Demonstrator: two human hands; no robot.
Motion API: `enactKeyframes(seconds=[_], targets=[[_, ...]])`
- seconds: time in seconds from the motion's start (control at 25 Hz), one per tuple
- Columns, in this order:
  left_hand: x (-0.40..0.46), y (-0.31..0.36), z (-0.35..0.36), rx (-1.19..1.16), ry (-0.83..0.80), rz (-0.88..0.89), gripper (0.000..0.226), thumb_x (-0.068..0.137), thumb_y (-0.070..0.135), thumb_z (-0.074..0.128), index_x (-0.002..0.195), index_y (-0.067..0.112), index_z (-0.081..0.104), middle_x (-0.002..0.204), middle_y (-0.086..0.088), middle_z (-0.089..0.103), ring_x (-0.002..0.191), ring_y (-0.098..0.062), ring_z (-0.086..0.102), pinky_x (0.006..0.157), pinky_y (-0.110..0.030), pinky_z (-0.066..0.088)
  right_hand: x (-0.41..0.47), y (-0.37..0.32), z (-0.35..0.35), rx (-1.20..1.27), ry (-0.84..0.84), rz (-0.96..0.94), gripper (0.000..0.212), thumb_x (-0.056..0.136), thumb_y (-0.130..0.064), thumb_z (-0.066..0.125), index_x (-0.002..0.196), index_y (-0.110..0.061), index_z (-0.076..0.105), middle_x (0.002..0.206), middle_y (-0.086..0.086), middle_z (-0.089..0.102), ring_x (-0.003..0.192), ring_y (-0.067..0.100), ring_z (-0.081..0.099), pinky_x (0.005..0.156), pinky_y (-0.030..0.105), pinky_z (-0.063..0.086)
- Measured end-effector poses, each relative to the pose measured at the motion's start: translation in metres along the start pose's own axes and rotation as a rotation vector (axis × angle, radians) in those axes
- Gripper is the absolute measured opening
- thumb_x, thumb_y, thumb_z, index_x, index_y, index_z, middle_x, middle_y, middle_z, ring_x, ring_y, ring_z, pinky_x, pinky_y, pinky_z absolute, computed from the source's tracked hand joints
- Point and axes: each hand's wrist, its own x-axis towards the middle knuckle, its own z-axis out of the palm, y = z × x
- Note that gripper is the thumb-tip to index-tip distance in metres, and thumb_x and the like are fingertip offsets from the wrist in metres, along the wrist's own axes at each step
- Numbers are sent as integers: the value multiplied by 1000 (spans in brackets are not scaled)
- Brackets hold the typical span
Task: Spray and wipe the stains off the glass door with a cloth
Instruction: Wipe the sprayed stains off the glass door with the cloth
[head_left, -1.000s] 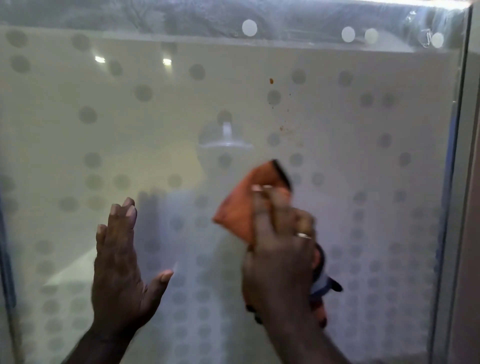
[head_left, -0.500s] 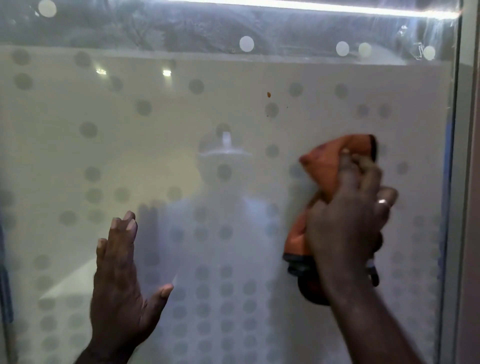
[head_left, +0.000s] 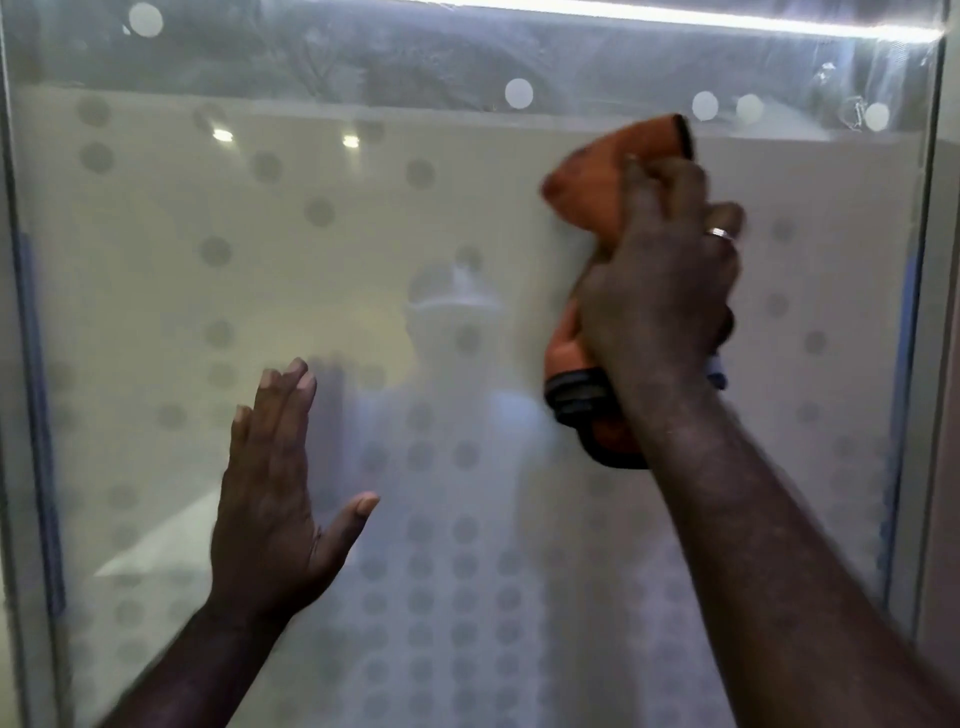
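A frosted glass door (head_left: 171, 291) with a pattern of grey dots fills the view. My right hand (head_left: 660, 291) presses an orange cloth with a black edge (head_left: 597, 182) against the upper right of the glass, just below the clear top band. The cloth's lower part (head_left: 576, 395) hangs under my palm. My left hand (head_left: 270, 509) lies flat on the glass at lower left, fingers spread, holding nothing. The small brown stains seen earlier are hidden by the cloth and hand. No spray bottle is in view.
The door frame (head_left: 943, 364) runs down the right edge, and another frame strip (head_left: 31, 415) runs down the left. A bright light strip (head_left: 727, 21) reflects along the top. A faint reflection of a person shows in the glass centre.
My right hand has swept the cloth up and to the right, from the centre of the glass over the stained spot. My left hand has stayed flat on the glass.
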Motion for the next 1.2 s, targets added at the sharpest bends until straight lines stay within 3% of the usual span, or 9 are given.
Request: enactKeyframes(seconds=[0.2,0.28,0.36,0.48,0.56,0.68,0.88,1.08,1.2], targets=[[0,-5,-11,34,20,3,80,95,60,33,155,11,15,160,-1,22,153,-20,10,124,-35,7,-46,10,-8,-23,-22,232,62,79,-8,51,140,-22,42,147,6,34,110,39,39,91,45,37],[-2,-5,-9,50,22,1,80,96,60,33,154,8,17,160,-2,23,153,-20,11,124,-36,7,-72,-21,-3,-20,-62,98,64,78,-7,53,140,-21,42,147,6,36,107,37,39,87,44,38],[-2,-4,-9,62,25,-1,79,96,59,33,154,7,18,159,-3,24,153,-21,12,124,-37,7,-82,-59,1,55,-93,-174,65,76,-6,51,139,-17,44,146,8,40,106,36,37,85,43,39],[-2,-3,-10,67,27,-7,79,96,60,33,153,7,19,159,-6,25,152,-22,12,124,-37,8,-45,-86,4,71,-105,-432,62,77,-6,39,139,-12,44,146,11,41,111,38,41,84,42,41],[-3,-4,-10,61,34,-5,79,96,60,33,153,7,20,158,-5,26,152,-22,13,124,-37,8,-5,-75,5,40,-63,-358,58,82,-7,41,140,-17,43,148,8,38,111,40,43,85,42,41],[-3,-5,-10,52,35,-4,79,96,60,32,152,5,21,158,-4,26,152,-21,12,124,-35,7,34,-13,3,12,8,-27,53,89,-17,40,139,-32,39,149,-1,34,113,39,42,88,47,43],[-3,-5,-9,35,33,-6,80,96,60,33,153,5,20,158,-5,26,152,-21,12,124,-36,6,11,96,-11,-20,3,183,50,83,-17,50,132,-22,44,139,8,37,115,42,40,92,52,43],[-5,-7,-9,14,43,-12,79,96,58,34,153,5,19,159,-3,22,152,-21,11,124,-37,7,-63,105,-13,56,13,275,59,82,-10,52,139,-23,40,143,6,35,116,39,36,92,49,39],[-4,-5,-9,-4,30,-23,79,96,58,34,153,4,19,159,-4,22,153,-20,10,124,-37,6,-111,87,-18,92,-90,307,69,78,-2,53,141,-24,39,146,4,32,117,40,34,85,50,43]])
